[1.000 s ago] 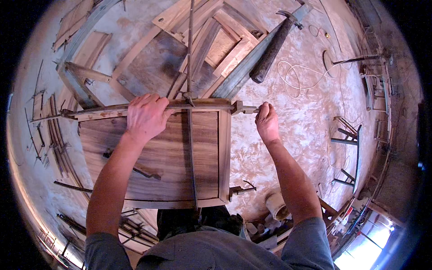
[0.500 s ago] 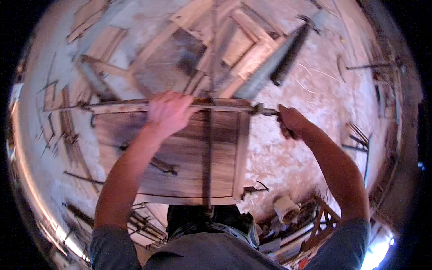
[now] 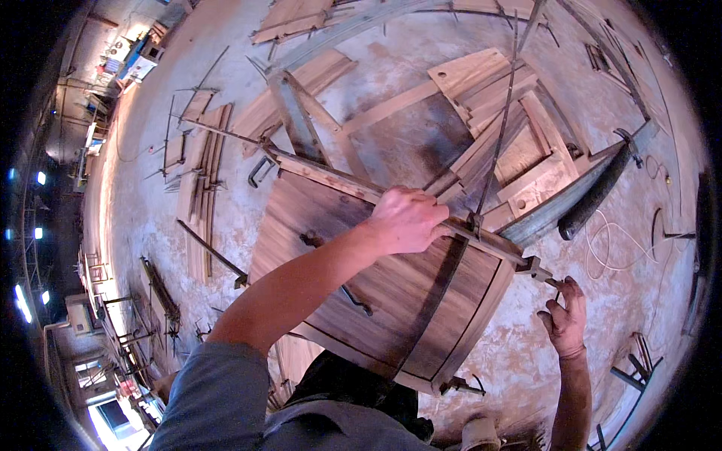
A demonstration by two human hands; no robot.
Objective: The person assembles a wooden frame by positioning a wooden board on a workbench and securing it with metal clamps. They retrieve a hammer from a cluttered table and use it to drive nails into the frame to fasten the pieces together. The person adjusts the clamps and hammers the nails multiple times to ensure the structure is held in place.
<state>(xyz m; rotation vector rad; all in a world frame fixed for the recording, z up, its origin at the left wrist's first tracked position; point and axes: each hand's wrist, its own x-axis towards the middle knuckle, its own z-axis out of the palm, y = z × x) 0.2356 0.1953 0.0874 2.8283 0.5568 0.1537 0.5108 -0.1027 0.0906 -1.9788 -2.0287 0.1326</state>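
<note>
A wooden panel with a frame round its edges lies in front of me, brown with streaky grain. Along its far edge runs a long bar clamp, its screw end sticking out past the right corner. My left hand is closed over this bar and the panel edge. At the screw end, my right hand has its fingers curled on the clamp's handle, thumb held apart. A second bar clamp crosses the panel from its far to its near edge.
Beyond the panel lie pale wooden boards and frames. A hammer rests on a grey beam at the right, near a thin looped cord. Stacked wood strips lie to the left. A white bucket stands at the near right.
My view has turned, so the panel now appears tilted. My left hand sits farther right along the bar, nearer the crossing clamp. My right hand remains at the screw end, its wrist turned.
</note>
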